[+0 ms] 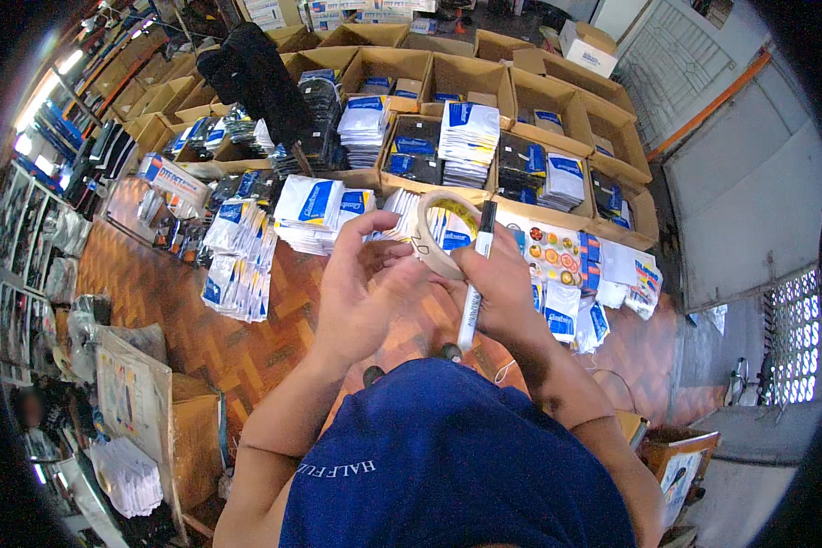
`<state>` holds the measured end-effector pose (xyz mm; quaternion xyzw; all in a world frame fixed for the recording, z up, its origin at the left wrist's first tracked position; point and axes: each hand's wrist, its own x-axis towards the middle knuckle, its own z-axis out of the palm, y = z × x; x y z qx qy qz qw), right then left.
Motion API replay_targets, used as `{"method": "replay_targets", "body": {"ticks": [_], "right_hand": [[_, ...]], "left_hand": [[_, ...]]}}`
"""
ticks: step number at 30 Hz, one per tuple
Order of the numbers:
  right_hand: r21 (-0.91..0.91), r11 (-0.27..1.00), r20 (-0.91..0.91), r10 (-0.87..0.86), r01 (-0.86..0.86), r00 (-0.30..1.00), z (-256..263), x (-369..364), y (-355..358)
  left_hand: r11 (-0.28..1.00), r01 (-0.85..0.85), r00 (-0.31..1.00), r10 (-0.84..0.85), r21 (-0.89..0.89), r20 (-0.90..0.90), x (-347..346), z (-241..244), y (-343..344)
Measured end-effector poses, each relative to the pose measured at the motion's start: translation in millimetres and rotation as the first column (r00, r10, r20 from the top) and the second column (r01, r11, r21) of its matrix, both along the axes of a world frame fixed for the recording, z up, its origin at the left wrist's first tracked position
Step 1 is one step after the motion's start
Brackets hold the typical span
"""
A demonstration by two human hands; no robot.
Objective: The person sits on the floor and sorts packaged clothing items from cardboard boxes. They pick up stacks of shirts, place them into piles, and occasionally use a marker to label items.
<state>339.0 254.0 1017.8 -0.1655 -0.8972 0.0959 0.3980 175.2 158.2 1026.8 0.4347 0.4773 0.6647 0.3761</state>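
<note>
A roll of masking tape (422, 236), with handwritten marks on its pale outer face, is held up in front of my chest. My right hand (496, 281) grips its lower right side and also holds a capped marker pen (474, 312), black cap upward. My left hand (370, 288) is at the roll's left side, its thumb and fingers curled near the tape; whether they pinch the tape's edge cannot be told. Behind the roll lie stacks of plastic-packed garments (308, 205) with blue and white labels.
Rows of open cardboard boxes (469, 72) holding packed garments stand ahead. More packs (236, 288) lie on the wooden parquet floor (281, 342) at left. Printed sheets (555, 253) are at right. A box-like stand (195, 431) is at lower left, and a metal door (746, 185) at far right.
</note>
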Motion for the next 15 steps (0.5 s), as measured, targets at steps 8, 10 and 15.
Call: {"method": "replay_targets", "body": {"ticks": [8,10,15], "right_hand": [[0.098,0.995,-0.1,-0.019,0.028,0.995,-14.5,-2.0,1.3],[0.101,0.994,-0.1,-0.021,0.032,0.995,-19.1,-3.6,2.4],[0.085,0.995,-0.104,-0.04,0.049,0.994,-18.7,-5.2,3.0]], "left_hand": [[0.998,-0.052,0.998,0.053,-0.036,0.041,25.4,-8.0,14.7],[0.998,-0.029,0.995,0.035,-0.062,0.091,23.7,-12.3,16.1],[0.997,-0.071,0.993,0.072,-0.007,0.099,28.9,-22.8,23.9]]}}
